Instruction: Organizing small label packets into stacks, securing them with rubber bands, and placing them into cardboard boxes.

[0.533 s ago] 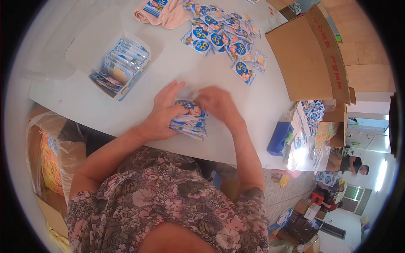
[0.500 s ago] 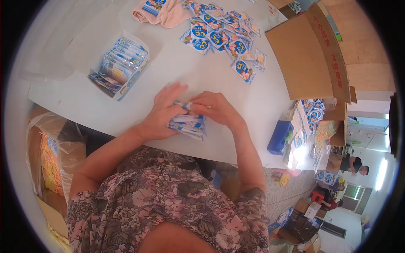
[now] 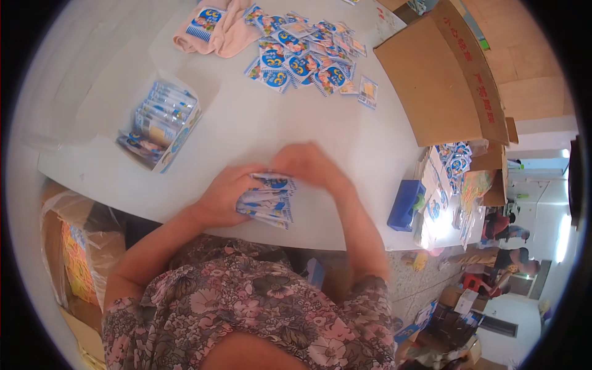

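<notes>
Both hands held a stack of blue sachets (image 3: 266, 200) at the white table's (image 3: 246, 129) near edge, left hand (image 3: 223, 196) beneath, right hand (image 3: 303, 165) curled over; loose sachets (image 3: 305, 58) lay farther off

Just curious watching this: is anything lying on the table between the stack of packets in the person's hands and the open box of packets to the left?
Nothing visible: only bare white table separates the stack of packets from the open box.

A packing workshop: loose blue sachets (image 3: 302, 52) heaped on a white worktable (image 3: 246, 129), cardboard cartons (image 3: 438, 80) stacked alongside.
</notes>
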### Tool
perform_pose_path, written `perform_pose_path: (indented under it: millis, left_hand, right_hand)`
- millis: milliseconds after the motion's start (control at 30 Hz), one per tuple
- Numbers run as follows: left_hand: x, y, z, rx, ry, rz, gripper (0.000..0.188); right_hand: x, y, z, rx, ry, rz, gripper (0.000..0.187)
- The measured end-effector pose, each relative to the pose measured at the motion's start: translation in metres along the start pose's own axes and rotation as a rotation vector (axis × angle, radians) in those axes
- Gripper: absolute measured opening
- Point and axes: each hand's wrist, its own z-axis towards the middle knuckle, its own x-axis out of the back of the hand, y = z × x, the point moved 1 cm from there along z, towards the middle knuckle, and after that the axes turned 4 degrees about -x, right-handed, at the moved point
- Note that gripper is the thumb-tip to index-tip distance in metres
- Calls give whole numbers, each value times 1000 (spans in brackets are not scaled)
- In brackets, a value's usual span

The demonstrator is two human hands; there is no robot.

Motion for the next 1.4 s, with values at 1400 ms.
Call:
perform_pose_path:
  millis: [1400]
  left_hand:
    - [-1, -2, 5, -36, -12, -21, 70]
  right_hand:
    - [-3, 4, -21, 127, -51, 278, 22]
